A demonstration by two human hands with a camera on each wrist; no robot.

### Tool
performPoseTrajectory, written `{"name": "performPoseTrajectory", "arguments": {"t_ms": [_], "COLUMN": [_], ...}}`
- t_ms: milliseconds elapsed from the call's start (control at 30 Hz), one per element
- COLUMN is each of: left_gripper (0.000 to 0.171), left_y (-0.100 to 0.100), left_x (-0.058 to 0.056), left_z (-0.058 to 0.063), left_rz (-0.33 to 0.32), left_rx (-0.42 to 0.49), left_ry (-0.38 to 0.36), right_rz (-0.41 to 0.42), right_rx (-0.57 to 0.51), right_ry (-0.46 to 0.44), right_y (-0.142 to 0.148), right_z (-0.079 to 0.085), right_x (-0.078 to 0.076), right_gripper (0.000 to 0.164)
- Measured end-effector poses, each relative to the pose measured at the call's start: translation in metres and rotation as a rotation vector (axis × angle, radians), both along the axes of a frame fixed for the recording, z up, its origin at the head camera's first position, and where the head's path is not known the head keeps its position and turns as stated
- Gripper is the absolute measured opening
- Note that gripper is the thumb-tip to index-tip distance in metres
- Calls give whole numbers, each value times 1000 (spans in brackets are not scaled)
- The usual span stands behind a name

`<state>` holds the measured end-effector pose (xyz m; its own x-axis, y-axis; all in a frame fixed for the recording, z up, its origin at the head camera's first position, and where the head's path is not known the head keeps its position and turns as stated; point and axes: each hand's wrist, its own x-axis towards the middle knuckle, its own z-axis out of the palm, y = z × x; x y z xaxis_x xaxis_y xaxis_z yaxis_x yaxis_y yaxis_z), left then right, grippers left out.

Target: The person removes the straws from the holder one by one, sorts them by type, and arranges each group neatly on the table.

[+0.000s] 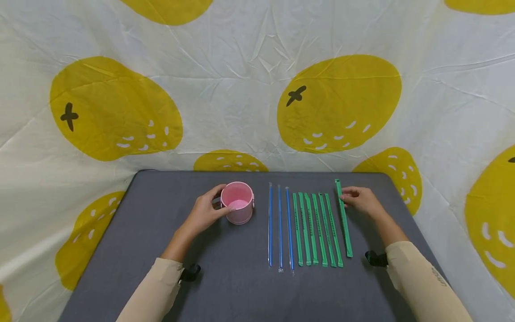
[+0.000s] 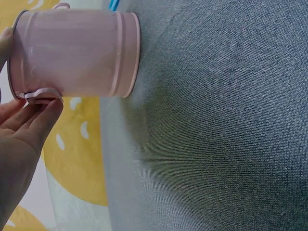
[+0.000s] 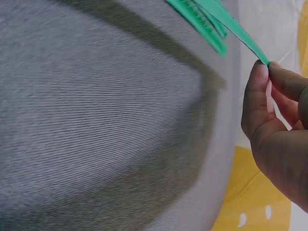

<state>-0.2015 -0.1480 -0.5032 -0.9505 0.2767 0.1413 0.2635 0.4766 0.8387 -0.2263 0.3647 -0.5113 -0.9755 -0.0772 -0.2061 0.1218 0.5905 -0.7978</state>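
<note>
A small pink bucket [image 1: 239, 217] with little lugs on its sides stands near the table's middle in the head view. My left hand [image 1: 204, 211] grips it from the left, thumb at the near rim and fingers behind. In the left wrist view the fingertips press at a side lug [image 2: 44, 95]. Over on the right, my right hand [image 1: 362, 201] pinches a green wrapped straw [image 1: 344, 228] near its upper part between thumb and fingers. That straw is slightly tilted. Left of it lie several more green wrapped straws [image 1: 314, 237] in a row.
Three blue straws [image 1: 280, 232] in clear wrappers lie between the bucket and the green row. The dark grey table [image 1: 233, 277] ends at a white curtain [image 1: 225, 112] with yellow fruit prints, which hangs behind and at both sides.
</note>
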Motion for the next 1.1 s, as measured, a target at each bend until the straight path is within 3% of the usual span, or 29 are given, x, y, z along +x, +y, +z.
{"name": "performPoseTrajectory", "arguments": {"t_ms": [400,1100], "left_gripper": [76,78], "left_y": [0,1], "left_x": [-1,0], "left_z": [0,-1], "left_rz": [7,11], "left_rx": [12,20], "left_ry": [-2,2], "right_rz": [-39,-74], "right_rx": [-71,43], "right_ry": [-110,-95], "right_y": [-3,-18], "right_z": [-19,-19], "right_x": [10,20], "right_gripper": [40,32]}}
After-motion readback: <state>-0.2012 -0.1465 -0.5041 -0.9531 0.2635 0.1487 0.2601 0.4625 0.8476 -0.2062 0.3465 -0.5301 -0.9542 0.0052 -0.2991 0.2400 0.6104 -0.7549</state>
